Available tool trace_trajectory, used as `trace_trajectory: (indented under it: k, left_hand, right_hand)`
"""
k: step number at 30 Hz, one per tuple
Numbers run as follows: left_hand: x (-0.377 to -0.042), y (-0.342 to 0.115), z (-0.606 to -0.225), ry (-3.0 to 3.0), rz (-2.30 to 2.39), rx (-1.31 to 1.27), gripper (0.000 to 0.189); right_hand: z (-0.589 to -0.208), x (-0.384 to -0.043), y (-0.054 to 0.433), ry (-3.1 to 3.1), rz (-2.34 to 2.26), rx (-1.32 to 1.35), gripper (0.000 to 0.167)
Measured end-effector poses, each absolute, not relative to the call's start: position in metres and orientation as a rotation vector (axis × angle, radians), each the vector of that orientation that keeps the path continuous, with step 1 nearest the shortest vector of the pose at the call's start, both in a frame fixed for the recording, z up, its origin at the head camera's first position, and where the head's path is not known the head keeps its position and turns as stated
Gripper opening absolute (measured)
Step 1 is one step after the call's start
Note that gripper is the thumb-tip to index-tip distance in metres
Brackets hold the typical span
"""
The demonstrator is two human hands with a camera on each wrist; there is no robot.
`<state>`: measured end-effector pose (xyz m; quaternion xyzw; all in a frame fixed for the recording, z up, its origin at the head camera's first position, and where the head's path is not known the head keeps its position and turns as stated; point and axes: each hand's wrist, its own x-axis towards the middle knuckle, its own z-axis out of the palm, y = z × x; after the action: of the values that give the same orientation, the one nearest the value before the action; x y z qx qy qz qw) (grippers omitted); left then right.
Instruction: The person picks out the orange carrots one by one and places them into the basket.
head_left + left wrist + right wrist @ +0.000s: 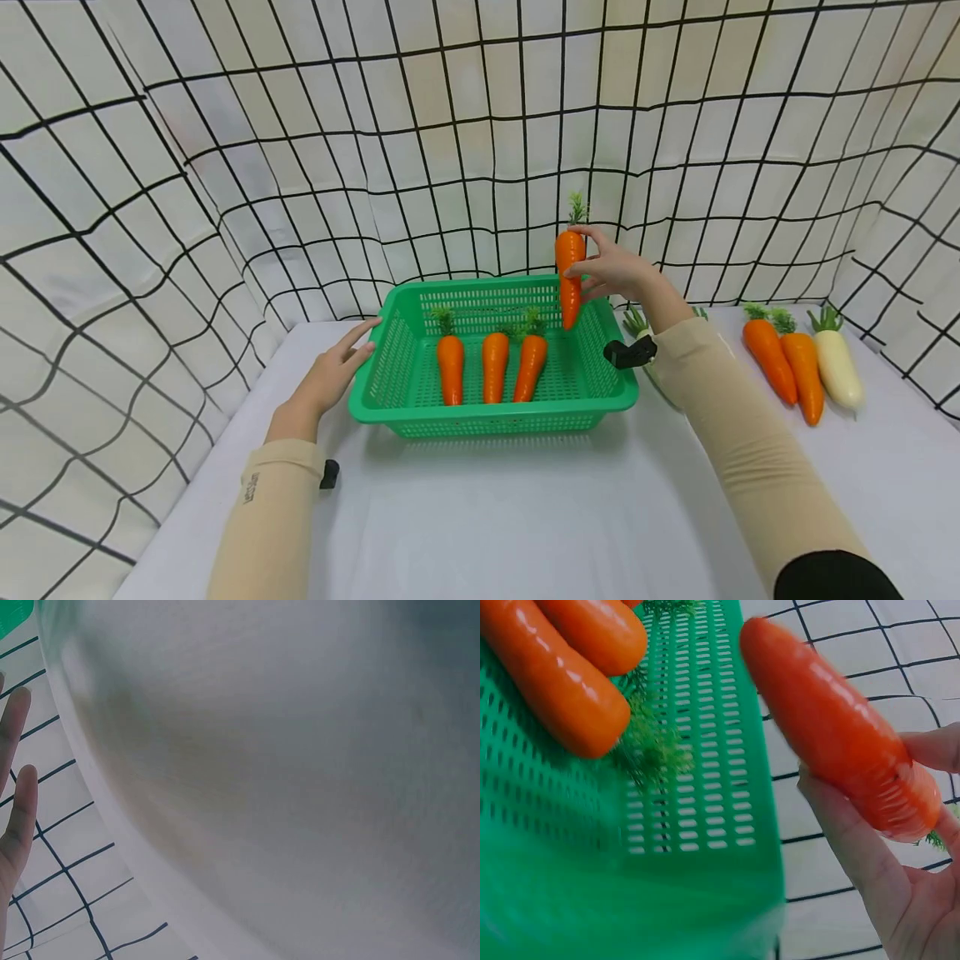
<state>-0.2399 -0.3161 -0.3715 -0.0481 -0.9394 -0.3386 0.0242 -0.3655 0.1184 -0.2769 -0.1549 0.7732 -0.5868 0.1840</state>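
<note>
In the head view my right hand [617,268] grips an orange carrot [570,258] near its leafy end, tip pointing down, above the right back part of a green basket [491,423]. The right wrist view shows the same carrot [840,735] between thumb and fingers [855,832]. Inside the basket lie three carrots: one at the left [450,367], one in the middle [494,367] and one to its right [531,367]. My left hand [326,379] touches the basket's left rim with extended fingers; its fingers [22,810] show at the left wrist view's edge.
Right of the basket lie two carrots [768,358] [804,375] and a white radish [838,367]. Another pale radish [660,387] is partly hidden behind my right forearm. A black grid over white cloth [465,150] stands behind and beside the white table [480,517].
</note>
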Motion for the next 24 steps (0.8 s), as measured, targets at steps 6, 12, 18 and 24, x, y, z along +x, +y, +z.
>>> trace_trajectory:
  k: [6,12,18,24]
  left_hand:
    - [-0.241,-0.316,-0.371,-2.912,-1.039,-0.151,0.062]
    - [-0.242,-0.315,-0.372,-2.913,-1.052,-0.138,0.062]
    - [-0.242,-0.315,-0.373,-2.912,-1.055,-0.128,0.062]
    - [-0.241,-0.316,-0.372,-2.908,-1.044,-0.131,0.063]
  right_hand:
    - [-0.289,-0.368,0.107,2.172,-1.660,-0.450,0.084]
    - [-0.299,-0.368,0.098,2.170,-1.639,-0.472,0.085]
    - [-0.312,-0.370,0.096,2.227,-1.576,-0.462,0.085]
    - [-0.321,-0.369,0.092,2.290,-1.485,-0.484,0.085]
